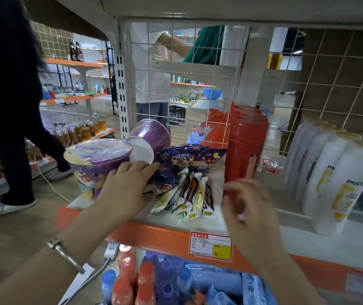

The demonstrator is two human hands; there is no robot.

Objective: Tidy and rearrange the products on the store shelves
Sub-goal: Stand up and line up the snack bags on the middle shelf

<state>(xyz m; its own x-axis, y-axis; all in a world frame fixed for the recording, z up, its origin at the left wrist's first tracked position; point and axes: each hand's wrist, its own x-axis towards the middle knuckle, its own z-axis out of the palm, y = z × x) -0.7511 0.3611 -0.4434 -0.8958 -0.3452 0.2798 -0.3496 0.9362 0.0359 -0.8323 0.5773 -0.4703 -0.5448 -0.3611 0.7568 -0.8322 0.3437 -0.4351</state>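
The dark blue snack bags (176,164) lie in a loose heap mid-shelf, behind a fan of slim sachets (189,199) near the orange shelf edge (154,236). The left hand (127,183) rests on the heap's left end, fingers straight and close together. Beside it stands a purple tub (94,164); a second tub (149,137) lies tipped behind. The right hand (246,205) is blurred before the red bottles (244,150); its finger state cannot be determined. Risk: pushing the heap leftward may drive the upright tub off the shelf end.

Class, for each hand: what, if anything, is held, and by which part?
The left hand lies flat on the left end of the dark blue snack bag, gripping nothing. The right hand is too blurred to tell.
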